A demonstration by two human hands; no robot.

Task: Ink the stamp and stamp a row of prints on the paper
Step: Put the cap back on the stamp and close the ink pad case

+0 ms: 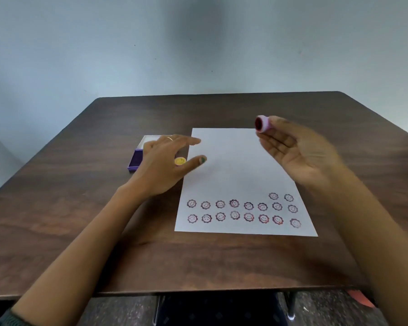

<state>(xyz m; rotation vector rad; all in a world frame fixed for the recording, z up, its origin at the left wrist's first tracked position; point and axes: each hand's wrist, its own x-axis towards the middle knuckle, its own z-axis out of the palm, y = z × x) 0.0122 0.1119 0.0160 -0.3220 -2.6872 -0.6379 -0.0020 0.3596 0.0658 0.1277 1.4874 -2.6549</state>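
Observation:
A white sheet of paper point(231, 165) lies on the dark wooden table point(80, 208). Near its front edge are two full rows of purple smiley-flower prints point(243, 211) and two more prints above them at the right. My right hand point(292, 151) is raised above the paper's far right part, palm up, holding a small pink round stamp point(262, 123) at the fingertips with its inked red face turned to the left. My left hand point(167, 161) hovers at the paper's left edge with fingers spread, partly covering a purple ink pad box point(135, 161). A yellow round smiley piece point(180, 161) shows beside that hand.
A pale wall rises behind the table's far edge. Below the near edge I see chair legs, a dark floor and an orange scrap point(360, 300) at the right.

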